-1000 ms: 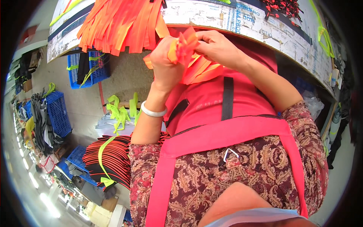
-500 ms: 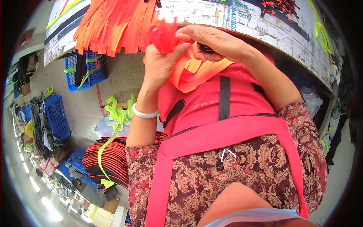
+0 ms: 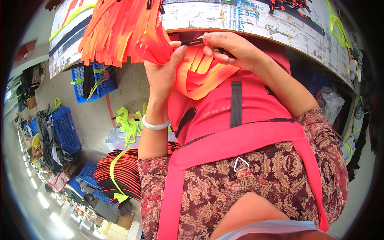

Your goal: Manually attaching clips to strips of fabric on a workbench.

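My left hand [image 3: 162,74] is closed round a fold of bright orange fabric strips [image 3: 154,44], and its thumb and fingertip meet one end of a small black fastener piece [image 3: 193,42]. Its other end is pinched by my right hand [image 3: 232,46], just beyond the left fingertips. A second black piece [image 3: 226,52] shows tucked among the right fingers. More orange strips [image 3: 204,78] loop down between my hands over my pink apron [image 3: 212,108]. The exact kind of the black pieces is too small to tell.
A worktable [image 3: 208,18] with a worn printed top runs along the far side. A hanging bunch of orange strips [image 3: 106,36] drapes over its edge. Black-and-red pieces [image 3: 292,6] lie there. At left stand blue crates [image 3: 66,130] and a tied black-and-red stack [image 3: 118,176].
My left hand has shifted slightly left and lower with the orange strips. The black piece now shows between both hands' fingertips. My right hand has turned and drawn away from the strips.
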### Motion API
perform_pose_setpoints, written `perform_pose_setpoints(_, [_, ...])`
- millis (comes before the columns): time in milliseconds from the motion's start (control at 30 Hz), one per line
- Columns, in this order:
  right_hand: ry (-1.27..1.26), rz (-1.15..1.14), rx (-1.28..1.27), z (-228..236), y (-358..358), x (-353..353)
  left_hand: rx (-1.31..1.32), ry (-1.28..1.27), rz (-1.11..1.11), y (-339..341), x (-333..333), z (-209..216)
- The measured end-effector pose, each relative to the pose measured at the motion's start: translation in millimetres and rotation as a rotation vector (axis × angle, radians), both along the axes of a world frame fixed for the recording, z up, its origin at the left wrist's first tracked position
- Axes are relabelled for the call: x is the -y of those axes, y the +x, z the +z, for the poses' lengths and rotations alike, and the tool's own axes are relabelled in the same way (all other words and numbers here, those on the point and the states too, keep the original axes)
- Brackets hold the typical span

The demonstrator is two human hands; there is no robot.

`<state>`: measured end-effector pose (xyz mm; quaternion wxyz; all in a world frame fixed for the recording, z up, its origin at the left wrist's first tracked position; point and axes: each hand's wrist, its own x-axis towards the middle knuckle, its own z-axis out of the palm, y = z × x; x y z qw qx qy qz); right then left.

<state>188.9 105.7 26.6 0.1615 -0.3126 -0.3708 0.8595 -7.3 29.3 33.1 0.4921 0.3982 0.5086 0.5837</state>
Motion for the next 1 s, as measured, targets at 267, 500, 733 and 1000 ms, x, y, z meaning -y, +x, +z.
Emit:
perform_pose_setpoints(267, [0.125,-0.209,-0.064,-3.5,-6.9,-1.1,0.02,-0.057,-0.103,16.4,10.5,-0.6])
perform_pose_setpoints(500, [0.14,-0.309,-0.117,9.5,5.0,-12.2,0.098,-0.01,-0.01,-3.2,-0.8,1.2])
perform_pose_setpoints(733, [0.024,-0.134,-0.19,24.5,2.0,-4.7,0.037,0.027,0.071,8.5,-1.7,14.5])
perform_pose_setpoints(1000, [0.475,-0.1,0.079,44.5,-0.3,6.0,0.046,-0.037,-0.076,6.6,-0.1,11.9])
